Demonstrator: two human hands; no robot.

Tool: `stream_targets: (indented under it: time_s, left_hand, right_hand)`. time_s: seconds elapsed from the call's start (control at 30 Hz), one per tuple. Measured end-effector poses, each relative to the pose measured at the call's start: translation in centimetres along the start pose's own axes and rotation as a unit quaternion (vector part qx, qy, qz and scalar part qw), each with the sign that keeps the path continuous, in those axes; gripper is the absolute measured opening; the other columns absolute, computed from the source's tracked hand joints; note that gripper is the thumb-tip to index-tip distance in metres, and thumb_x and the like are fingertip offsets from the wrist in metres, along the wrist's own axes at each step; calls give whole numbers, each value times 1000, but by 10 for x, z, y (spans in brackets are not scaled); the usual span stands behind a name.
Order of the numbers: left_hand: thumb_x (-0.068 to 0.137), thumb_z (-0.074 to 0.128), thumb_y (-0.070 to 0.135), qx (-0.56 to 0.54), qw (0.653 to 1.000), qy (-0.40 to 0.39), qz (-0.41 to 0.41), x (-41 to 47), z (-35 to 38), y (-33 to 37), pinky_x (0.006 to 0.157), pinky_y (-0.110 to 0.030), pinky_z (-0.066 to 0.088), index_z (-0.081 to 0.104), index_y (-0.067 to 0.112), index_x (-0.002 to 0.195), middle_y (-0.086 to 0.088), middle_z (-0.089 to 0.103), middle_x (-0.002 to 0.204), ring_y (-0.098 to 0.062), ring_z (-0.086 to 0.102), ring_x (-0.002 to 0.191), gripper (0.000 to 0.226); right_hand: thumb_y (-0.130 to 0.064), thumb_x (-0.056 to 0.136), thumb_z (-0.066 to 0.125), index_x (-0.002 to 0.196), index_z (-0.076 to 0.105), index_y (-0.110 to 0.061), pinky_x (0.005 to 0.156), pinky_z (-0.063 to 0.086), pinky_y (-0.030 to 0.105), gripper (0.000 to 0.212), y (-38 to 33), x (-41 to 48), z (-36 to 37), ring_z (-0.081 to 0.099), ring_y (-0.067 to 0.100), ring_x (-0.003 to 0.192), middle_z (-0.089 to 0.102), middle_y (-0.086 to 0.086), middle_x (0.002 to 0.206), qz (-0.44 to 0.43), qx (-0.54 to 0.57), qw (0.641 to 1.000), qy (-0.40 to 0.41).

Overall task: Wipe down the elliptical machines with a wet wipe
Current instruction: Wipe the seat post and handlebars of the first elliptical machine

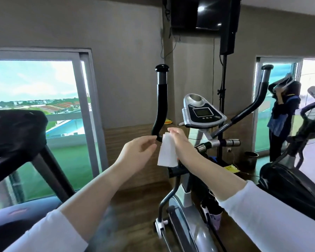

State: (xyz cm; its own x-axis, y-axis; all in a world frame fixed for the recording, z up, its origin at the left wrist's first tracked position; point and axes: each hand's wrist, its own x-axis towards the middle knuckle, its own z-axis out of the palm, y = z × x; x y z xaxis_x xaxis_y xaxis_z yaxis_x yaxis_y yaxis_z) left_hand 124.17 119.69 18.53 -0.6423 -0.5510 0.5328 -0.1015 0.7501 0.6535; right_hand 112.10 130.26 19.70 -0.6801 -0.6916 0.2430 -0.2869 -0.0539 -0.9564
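A silver and black elliptical machine point(187, 193) stands in front of me, with a console point(202, 113) at its top. Its left moving handlebar point(162, 104) is black with a silver band and curves down to a bend. My right hand point(182, 144) holds a white wet wipe point(167, 151) just right of that bend, and the wipe hangs down from the hand. Left of the wipe my left hand point(138, 151) hovers with loosely curled fingers, its fingertips close to the bend and holding nothing. The right handlebar point(258, 99) rises beyond the console.
A black treadmill point(16, 139) fills the left side before a large window point(36, 99). A second exercise machine point(295, 179) stands at the right, with a person point(282, 115) beyond it. A TV point(200, 13) and a speaker on a stand point(227, 33) are mounted above.
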Motion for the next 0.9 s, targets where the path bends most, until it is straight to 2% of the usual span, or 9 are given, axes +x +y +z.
stream_targets:
  time_s: [0.07,0.13,0.27,0.33,0.43,0.63,0.8,0.87,0.9]
  left_hand:
    - [91,60,34,-24,1000,-2,-20,10,5,3,62,0,43,66,37,117,20,66,109,-1,63,95,27]
    - [90,60,41,-49,998,1,-41,20,10,9,60,-3,43,67,37,109,21,67,101,2,62,89,21]
    - [91,55,49,-134,984,83,-85,53,18,16,60,-26,49,68,23,87,7,67,74,-10,61,64,30]
    - [89,55,55,-146,984,55,-90,71,22,19,58,-30,49,69,18,82,5,67,66,-12,60,57,40]
    - [84,63,51,-90,992,36,-76,94,32,18,61,-29,52,70,24,84,8,72,78,-13,66,67,28]
    - [85,71,34,-204,974,2,-97,129,46,13,61,-27,46,75,21,95,-6,73,89,-15,57,71,17]
    - [88,66,29,-219,970,50,-89,152,47,11,73,-38,50,76,19,84,-6,71,86,-21,59,79,14]
    - [90,63,28,-230,965,101,-75,163,41,10,84,-47,53,73,19,83,-5,71,88,-22,63,83,15]
    - [91,61,29,-233,962,125,-64,168,37,11,88,-51,53,71,20,84,-5,71,89,-22,64,85,15]
  right_hand:
    - [-31,105,27,135,45,-21,62,39,24,36,-7,10,-2,51,11,82,51,4,111,42,76,996,-28]
    - [-33,105,28,132,49,-23,58,37,26,36,-7,25,-4,52,11,79,56,6,117,54,107,992,-42]
    - [-45,101,33,118,60,-33,76,44,31,34,-5,63,-7,58,17,99,59,4,122,56,124,990,-27]
    - [-49,98,35,106,65,-36,87,47,34,33,-5,84,-10,60,19,102,62,3,118,45,135,990,-25]
    - [-53,100,32,99,67,-31,90,51,37,40,-8,109,-17,65,22,99,66,5,110,45,201,978,-42]
    - [-56,100,32,123,58,-20,57,49,25,51,-9,148,-28,64,18,89,64,7,115,62,246,963,-89]
    - [-66,94,36,114,61,-19,72,47,31,56,-4,173,-33,65,21,87,69,10,105,-38,156,981,-109]
    - [-64,88,52,112,62,-14,71,42,35,57,-4,181,-38,60,24,86,67,19,102,-107,157,971,-146]
    - [-56,85,62,117,61,-14,70,45,34,53,-5,184,-41,63,23,89,69,14,104,-128,171,963,-166]
